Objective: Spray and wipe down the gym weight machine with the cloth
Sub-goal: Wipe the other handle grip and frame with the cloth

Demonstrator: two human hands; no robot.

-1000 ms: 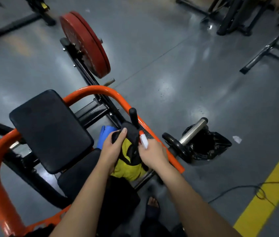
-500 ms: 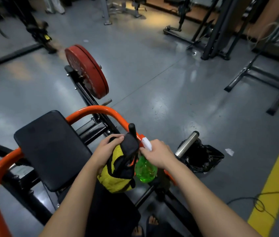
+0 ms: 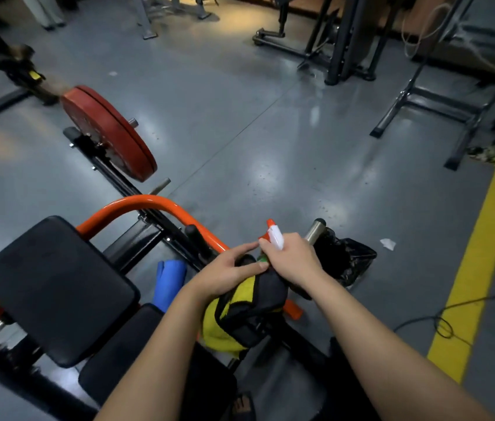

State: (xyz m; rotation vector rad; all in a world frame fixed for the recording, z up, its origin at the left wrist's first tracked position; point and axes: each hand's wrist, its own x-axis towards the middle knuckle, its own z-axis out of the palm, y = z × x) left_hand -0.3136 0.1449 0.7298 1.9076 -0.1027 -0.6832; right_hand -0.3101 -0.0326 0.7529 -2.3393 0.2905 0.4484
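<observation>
The spray bottle (image 3: 276, 238) is gripped in the right hand (image 3: 296, 262), its nozzle raised just above the orange frame (image 3: 149, 202) of the weight machine (image 3: 133, 244). The black-and-yellow bundle (image 3: 240, 314), probably the cloth though the blur leaves that unsure, is pinched at its top by the left hand (image 3: 231, 275), right beside the bottle. Spraying looks to be the step in hand. It is best done with the nozzle turned toward the black pad (image 3: 54, 287) or the frame, the bundle kept out of the mist, short bursts given, and the wipe made at once before drips reach the floor (image 3: 270, 132).
</observation>
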